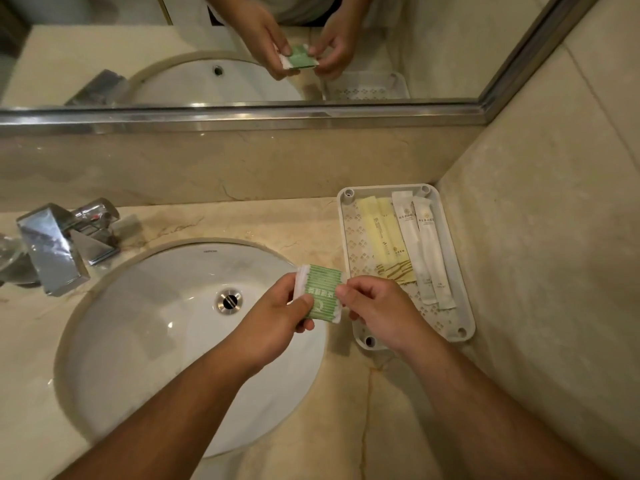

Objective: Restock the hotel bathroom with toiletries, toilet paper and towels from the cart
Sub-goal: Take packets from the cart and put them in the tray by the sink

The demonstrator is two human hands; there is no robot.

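Note:
A small green-and-white striped toiletry packet (322, 292) hangs over the right rim of the sink, held between both hands. My left hand (277, 317) pinches its left side with thumb on top. My right hand (377, 311) grips its right edge with the fingertips. Just to the right lies a white perforated tray (353, 237) on the marble counter. In the tray lie two yellow sachets (381, 233) and two long white sachets (420, 247), side by side.
A round white sink (145, 327) with a chrome drain (228, 301) fills the counter's middle. A chrome faucet (52, 247) stands at the left. A mirror with a metal frame (242, 114) runs along the back. A marble wall (554, 237) closes the right side.

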